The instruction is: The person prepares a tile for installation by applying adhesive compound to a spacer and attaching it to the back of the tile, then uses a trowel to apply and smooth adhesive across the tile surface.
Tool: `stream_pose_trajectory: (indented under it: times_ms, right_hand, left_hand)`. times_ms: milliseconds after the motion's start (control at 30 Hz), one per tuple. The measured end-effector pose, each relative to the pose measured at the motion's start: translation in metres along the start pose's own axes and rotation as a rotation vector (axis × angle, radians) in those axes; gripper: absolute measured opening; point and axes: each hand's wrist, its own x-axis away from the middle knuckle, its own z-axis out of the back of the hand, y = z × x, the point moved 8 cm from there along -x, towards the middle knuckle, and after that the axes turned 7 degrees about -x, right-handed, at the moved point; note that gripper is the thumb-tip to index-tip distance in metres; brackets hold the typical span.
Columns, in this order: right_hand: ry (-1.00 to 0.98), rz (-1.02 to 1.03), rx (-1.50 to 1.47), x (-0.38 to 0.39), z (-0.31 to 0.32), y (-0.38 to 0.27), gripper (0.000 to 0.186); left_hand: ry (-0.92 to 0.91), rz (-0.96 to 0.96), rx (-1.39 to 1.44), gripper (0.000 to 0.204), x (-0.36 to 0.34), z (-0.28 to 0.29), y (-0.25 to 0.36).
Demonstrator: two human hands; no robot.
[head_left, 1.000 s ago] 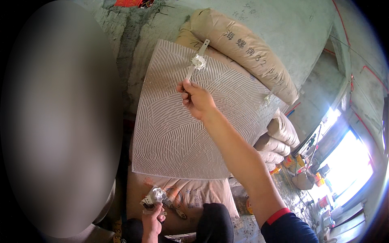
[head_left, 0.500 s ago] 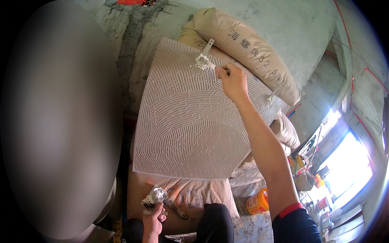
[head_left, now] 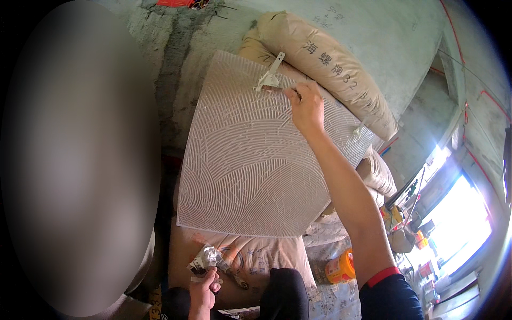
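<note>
Pinching a thin flat piece (head_left: 273, 89) in our right hand (head_left: 308, 109), we keep its far end at the white-daubed foot of a pale strip (head_left: 277, 65) by the upper edge of the ridged panel (head_left: 240, 170). That panel rests over stacked sacks, with a full sack (head_left: 325, 69) behind its top edge. Low down, our left hand (head_left: 202, 290) is curled around what seem to be pale pieces (head_left: 198, 265) smeared with white paste. Beside them a scraper (head_left: 234, 274) lies on the lower sack (head_left: 277, 250); a yellow-orange bucket (head_left: 340, 266) stands to its right.
</note>
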Motion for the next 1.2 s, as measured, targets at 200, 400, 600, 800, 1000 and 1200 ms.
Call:
stream_pose_trajectory:
  times_ms: [200, 400, 600, 800, 1000, 1200]
  right_hand:
    - [-0.002, -0.064, 0.05, -0.009, 0.0, 0.011, 0.016]
    - [-0.159, -0.12, -0.114, 0.005, -0.013, 0.022, 0.017]
    - [-0.161, -0.182, -0.19, 0.013, -0.019, 0.016, 0.016]
    - [0.024, -0.317, -0.237, 0.022, -0.002, 0.021, 0.011]
    - [-0.031, 0.002, -0.189, 0.037, -0.027, -0.012, 0.015]
    - [-0.002, -0.106, -0.161, 0.035, -0.033, -0.007, 0.015]
  left_hand:
    - [-0.017, -0.004, -0.002, 0.018, 0.0, -0.002, 0.002]
    - [-0.007, -0.008, 0.014, 0.011, 0.0, -0.001, 0.0]
    - [-0.022, -0.011, 0.014, 0.012, -0.002, -0.001, -0.002]
    - [0.006, 0.007, 0.006, 0.011, 0.001, -0.004, 0.0]
    - [-0.025, 0.004, 0.014, 0.012, 0.0, -0.002, 0.0]
    - [0.005, 0.01, -0.002, 0.012, -0.002, 0.001, -0.004]
